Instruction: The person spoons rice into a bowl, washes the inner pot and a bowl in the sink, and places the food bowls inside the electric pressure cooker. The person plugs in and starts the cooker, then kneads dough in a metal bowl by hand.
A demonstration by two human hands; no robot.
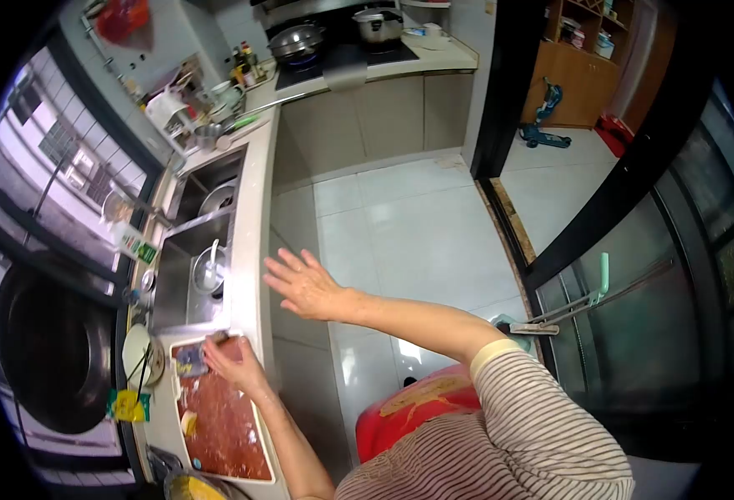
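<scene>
"The left grip (235, 371) is part-curled, palm down over the board (225, 433). Has it hold of anything?"

"I can't tell. The fingertips are right beside the packet (190, 361), but whether they touch it or pinch something doesn't show."

"And the right grip (304, 287)?"

"Spread wide, nothing in it, raised by the front edge of the counter (249, 283), fingers towards the sink (177, 283) side."

"So the left is nearer the packet?"

"By far. The packet lies at the board's sink end, just to the left of those fingertips. The right is well apart from it."

"Which way does the board run?"

"Its long axis follows the counter, from the sink back towards the person. The left forearm (288, 442) lies roughly along it, at the right edge."

"The packet's own axis?"

"Too small to judge. A yellow bit (189, 422) lies farther back, on the board's left side."
</scene>
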